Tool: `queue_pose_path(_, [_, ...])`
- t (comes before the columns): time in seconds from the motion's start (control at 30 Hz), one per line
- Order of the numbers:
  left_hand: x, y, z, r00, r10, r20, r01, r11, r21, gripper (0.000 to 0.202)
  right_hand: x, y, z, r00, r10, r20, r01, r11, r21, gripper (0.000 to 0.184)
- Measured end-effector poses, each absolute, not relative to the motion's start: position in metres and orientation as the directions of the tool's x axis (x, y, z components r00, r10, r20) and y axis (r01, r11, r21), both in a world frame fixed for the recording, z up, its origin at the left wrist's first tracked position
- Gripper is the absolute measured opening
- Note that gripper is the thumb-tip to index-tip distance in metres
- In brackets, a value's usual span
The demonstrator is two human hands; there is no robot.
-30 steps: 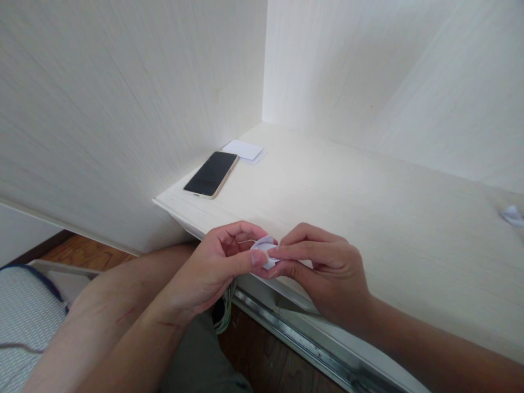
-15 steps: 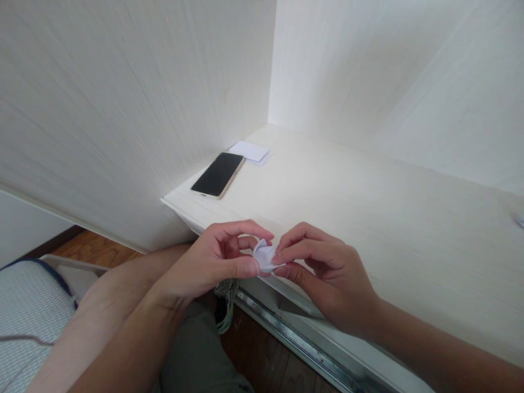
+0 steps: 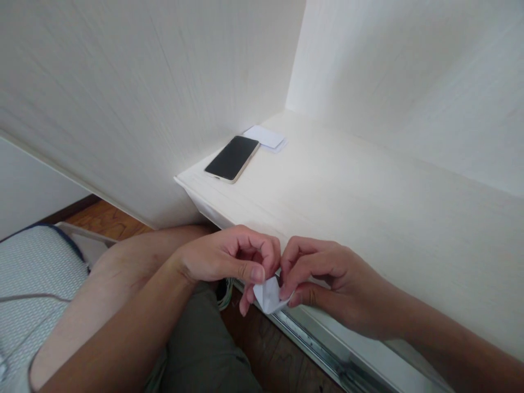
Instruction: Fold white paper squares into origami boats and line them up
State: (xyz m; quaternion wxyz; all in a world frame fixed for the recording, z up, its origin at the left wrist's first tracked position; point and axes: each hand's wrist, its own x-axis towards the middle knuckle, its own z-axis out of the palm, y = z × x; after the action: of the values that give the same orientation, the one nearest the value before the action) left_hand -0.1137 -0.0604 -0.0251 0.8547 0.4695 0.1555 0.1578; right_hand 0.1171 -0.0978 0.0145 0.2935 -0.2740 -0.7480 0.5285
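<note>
Between my two hands is a small piece of folded white paper [image 3: 269, 295], held just in front of the desk's edge, above the drawer rail. My left hand [image 3: 241, 259] pinches its upper left part between thumb and fingers. At its right side, the fingertips and thumb of my right hand [image 3: 323, 278] close on the paper. A crease runs down the middle, and parts of the paper are hidden behind my fingers.
On the white desk [image 3: 347, 191] lies a phone [image 3: 232, 158] with a dark screen, beside a few white paper sheets [image 3: 266, 136]. A metal drawer rail [image 3: 303, 335] runs below the desk edge. A patterned cushion [image 3: 41, 278] is at the left.
Both hands have lowered slightly with the paper, which now shows more of its folded face. My left fingers have curled over its top. The view has shifted a little.
</note>
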Motion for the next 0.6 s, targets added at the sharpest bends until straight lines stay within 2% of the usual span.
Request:
queue_pose_path(0.4, [-0.1188, -0.0598, -0.0271, 0.915, 0.386, -0.116, -0.092, 0.480, 0.872, 0.023, 0.1204, -0.0959, 0.0173, -0.756, 0.654, 0.036, 0.172, 0.251, -0.953, 0.016])
queue_pose_path(0.5, [-0.1185, -0.0608, -0.0272, 0.917, 0.384, -0.106, -0.084, 0.447, 0.891, 0.026, 0.1212, -0.0956, 0.0181, -0.772, 0.635, -0.003, 0.147, 0.173, -0.974, 0.022])
queue_pose_path(0.6, [-0.1180, -0.0626, -0.0235, 0.909, 0.409, -0.078, -0.112, 0.422, 0.900, 0.026, 0.1221, -0.0962, 0.0167, -0.778, 0.623, -0.079, 0.109, 0.010, -0.994, 0.027])
